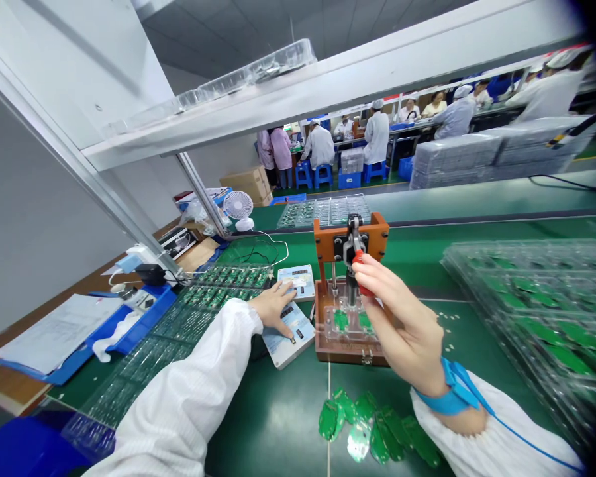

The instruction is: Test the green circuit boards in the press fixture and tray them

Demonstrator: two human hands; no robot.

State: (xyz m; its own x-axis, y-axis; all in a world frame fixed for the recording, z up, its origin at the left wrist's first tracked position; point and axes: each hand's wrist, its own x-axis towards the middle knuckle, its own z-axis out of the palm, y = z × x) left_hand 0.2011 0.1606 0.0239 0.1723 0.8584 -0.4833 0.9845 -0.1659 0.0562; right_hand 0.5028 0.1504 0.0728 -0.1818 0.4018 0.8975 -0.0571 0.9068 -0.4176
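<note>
Your right hand (407,324) closes around the red handle (361,273) of the press fixture (351,291) just beyond it, where green boards (341,320) sit. Your left hand (273,306) spreads over 2 display boxes (304,326), gripping nothing. You seem mid-press; the next move calls for steady lever control.

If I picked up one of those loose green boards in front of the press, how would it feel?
Probably light, since the boards look thin. Likely fairly stiff, as they seem flat. They overlap on the table, so nudging one might slide its neighbours.
</note>
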